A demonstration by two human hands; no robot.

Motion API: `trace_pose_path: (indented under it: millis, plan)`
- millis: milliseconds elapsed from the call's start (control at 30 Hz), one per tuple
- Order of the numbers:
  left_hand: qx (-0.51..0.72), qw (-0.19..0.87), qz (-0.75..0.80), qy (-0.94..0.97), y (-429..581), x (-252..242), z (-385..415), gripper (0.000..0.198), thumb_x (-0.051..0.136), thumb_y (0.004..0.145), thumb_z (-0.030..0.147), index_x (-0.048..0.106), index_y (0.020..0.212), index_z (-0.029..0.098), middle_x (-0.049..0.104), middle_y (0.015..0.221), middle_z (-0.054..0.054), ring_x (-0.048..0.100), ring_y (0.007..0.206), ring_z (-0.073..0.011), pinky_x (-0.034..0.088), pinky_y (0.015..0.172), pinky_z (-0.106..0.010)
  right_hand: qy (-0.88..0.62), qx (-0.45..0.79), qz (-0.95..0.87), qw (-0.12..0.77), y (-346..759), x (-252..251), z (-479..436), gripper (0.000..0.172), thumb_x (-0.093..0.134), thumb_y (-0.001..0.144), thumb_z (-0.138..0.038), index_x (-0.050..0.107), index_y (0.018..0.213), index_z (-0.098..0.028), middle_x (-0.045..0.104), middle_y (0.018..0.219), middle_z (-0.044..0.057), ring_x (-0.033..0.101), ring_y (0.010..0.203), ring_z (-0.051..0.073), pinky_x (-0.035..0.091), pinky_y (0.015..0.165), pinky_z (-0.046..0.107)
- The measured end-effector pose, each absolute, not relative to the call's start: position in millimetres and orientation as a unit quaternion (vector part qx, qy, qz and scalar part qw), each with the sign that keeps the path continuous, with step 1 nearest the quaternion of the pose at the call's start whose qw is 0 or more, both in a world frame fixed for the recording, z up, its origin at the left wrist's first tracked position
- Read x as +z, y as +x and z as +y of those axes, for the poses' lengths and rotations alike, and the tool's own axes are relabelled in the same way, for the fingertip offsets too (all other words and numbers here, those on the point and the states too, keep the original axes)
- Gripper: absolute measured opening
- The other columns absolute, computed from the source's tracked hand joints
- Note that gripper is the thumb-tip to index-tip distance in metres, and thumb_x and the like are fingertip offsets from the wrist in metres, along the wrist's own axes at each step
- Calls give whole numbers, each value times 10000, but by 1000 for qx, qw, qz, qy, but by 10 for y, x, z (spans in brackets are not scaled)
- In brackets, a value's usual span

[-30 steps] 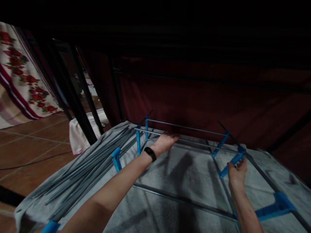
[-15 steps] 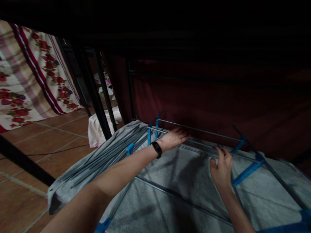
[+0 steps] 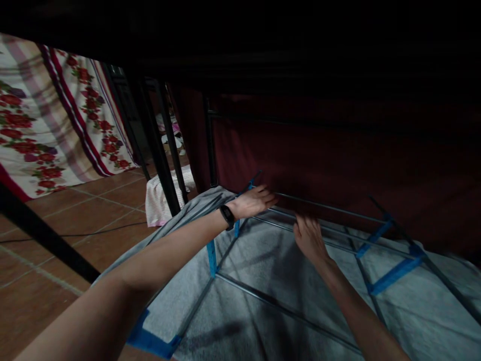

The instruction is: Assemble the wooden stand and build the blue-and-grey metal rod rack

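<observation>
A rack frame of thin grey metal rods joined by blue plastic connectors lies on a grey cloth. At the frame's far left end, my left hand reaches over the rods beside a blue connector, its fingers stretched out and slightly apart. A dark wristband is on that wrist. To its right, my right hand has its fingers bent over a far metal rod, thumb to the left. My left forearm covers most of the pile of loose rods.
Black metal legs stand at the left, and a dark surface hangs low overhead. Behind the frame hangs a dark red cloth. A floral curtain, a draped white cloth and a cable on the tiled floor are farther left.
My right hand has moved left along the far rods, closer to my left hand. My left hand has shifted slightly left, toward the end connector. The view has shifted a little.
</observation>
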State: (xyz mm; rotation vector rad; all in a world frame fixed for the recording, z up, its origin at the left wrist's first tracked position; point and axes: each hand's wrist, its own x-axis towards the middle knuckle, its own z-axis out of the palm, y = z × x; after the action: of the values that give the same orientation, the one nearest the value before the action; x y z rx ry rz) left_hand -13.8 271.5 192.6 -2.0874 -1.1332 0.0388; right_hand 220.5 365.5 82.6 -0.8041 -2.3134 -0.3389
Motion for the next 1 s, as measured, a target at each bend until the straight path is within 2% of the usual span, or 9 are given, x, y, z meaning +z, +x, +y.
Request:
trace_pose_path:
  millis: [200,367,567,733,800,900,1000]
  plan:
    - [28,395,-448,-801,-371,1930,2559,368,454,984,101,623,1304,167,682,1232,-89,605,1143,-217,365,1115,-399,-291,-142,-906,271,1887,1025,3577,435,352,1021,-253,527,1407,-152,634,1327,151,564,1212,300,413,1067,476]
    - [49,408,-446,-795,-441,1944,2502,353,445,996,104,614,1298,174,675,1254,-77,599,1159,-206,359,1121,-385,-250,-144,-934,213,1523,1266,3505,465,324,1020,-219,490,1447,-143,646,1291,160,628,1110,262,468,987,377]
    - [15,384,-450,-806,-560,1972,2456,230,506,962,80,686,1083,155,692,1158,-94,613,1136,-206,387,1092,-384,-244,-98,-957,122,1092,1397,3453,462,293,1024,-237,467,1442,-147,619,1333,164,682,1016,216,517,859,294]
    - [4,352,-480,-803,-695,1977,2414,318,452,973,83,661,1197,166,663,1251,-113,596,1178,-222,366,1113,-414,-212,-46,-971,100,910,1449,3407,461,265,1010,-190,525,1390,-186,632,1322,155,690,1027,235,524,886,336]
    - [-29,324,-530,-783,-764,1949,2429,351,434,995,147,624,1291,160,647,1283,-136,593,1180,-248,374,1099,-445,-201,-20,-974,104,862,1465,3414,511,270,990,-146,471,1457,-201,617,1362,147,687,1051,237,525,908,351]
    - [-170,234,-647,-706,-894,1862,2535,405,444,1016,322,586,1364,170,627,1320,-151,579,1210,-282,402,1071,-463,-176,40,-977,115,774,1473,3468,561,322,963,-115,427,1504,-220,577,1441,117,629,1199,231,490,1015,361]
    - [-372,15,-719,-586,-1023,1721,2722,468,486,981,481,667,1231,129,692,1205,-153,623,1141,-281,467,994,-392,-168,122,-967,145,658,1479,3541,504,403,970,-181,483,1466,-222,556,1484,77,554,1312,221,444,1094,356]
